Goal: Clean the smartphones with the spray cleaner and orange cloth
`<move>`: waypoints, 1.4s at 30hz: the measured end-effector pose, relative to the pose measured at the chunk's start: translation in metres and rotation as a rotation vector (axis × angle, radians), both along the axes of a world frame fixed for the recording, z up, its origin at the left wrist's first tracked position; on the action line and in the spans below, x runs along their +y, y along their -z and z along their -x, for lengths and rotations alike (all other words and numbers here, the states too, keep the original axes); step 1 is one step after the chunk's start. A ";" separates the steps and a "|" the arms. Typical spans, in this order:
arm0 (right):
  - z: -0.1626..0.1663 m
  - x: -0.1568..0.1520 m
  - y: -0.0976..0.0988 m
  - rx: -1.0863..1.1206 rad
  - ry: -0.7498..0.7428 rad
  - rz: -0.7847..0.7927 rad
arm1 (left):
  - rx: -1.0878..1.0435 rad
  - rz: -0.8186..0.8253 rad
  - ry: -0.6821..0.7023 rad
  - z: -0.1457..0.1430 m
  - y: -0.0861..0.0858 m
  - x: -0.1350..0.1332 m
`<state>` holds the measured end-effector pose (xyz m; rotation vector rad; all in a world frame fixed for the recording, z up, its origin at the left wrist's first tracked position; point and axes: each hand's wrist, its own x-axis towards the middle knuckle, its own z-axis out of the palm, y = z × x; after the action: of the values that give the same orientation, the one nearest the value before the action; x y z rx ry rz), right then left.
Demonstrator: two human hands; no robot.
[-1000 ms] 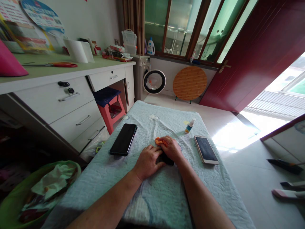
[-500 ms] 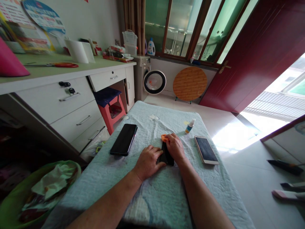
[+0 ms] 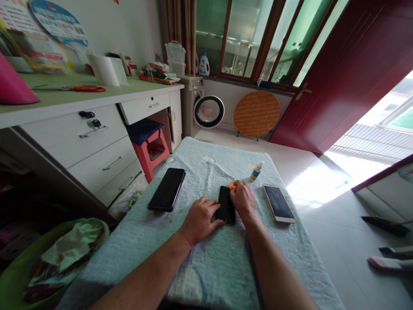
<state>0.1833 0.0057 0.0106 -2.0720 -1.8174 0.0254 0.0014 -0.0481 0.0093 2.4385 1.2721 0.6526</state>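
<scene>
A small black smartphone point(image 3: 226, 207) lies face up on the cloth-covered table point(image 3: 222, 267). My left hand point(image 3: 201, 219) holds it down by its left side, the thumb at the near edge and the fingertips at the far left. Bunched in the fingers of my right hand point(image 3: 243, 199) is an orange cloth point(image 3: 232, 186), pressed at the phone's far right corner. A larger black smartphone point(image 3: 167, 189) rests to the left. On the right lie a white-framed smartphone point(image 3: 278, 203) and, farther back, a little spray bottle point(image 3: 257, 171) standing upright.
Along the left runs a white desk point(image 3: 77, 142) with scissors point(image 3: 80, 88) and a paper roll point(image 3: 105, 71) on top. A green bin point(image 3: 103, 232) stands at the lower left. Beyond the table are a red stool point(image 3: 150, 155), an open washing machine point(image 3: 193, 103) and a round wooden board point(image 3: 257, 113).
My right hand has slid right with the orange cloth, from the phone's far end to its right edge, uncovering more of the screen. My left hand stays in place.
</scene>
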 end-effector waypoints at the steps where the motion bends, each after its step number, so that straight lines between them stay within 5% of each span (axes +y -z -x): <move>1: 0.000 0.000 0.000 0.001 -0.018 -0.004 | -0.003 -0.004 0.002 0.000 0.001 0.000; 18: 0.017 0.009 0.002 0.159 -0.459 -0.082 | 0.009 -0.010 0.008 0.000 -0.003 -0.001; 42: 0.004 -0.011 -0.026 0.279 -0.633 0.198 | -0.030 0.014 -0.003 0.000 0.000 -0.002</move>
<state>0.1790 -0.0054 0.0371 -1.4239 -2.2644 0.6490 0.0010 -0.0496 0.0098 2.4066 1.2646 0.6764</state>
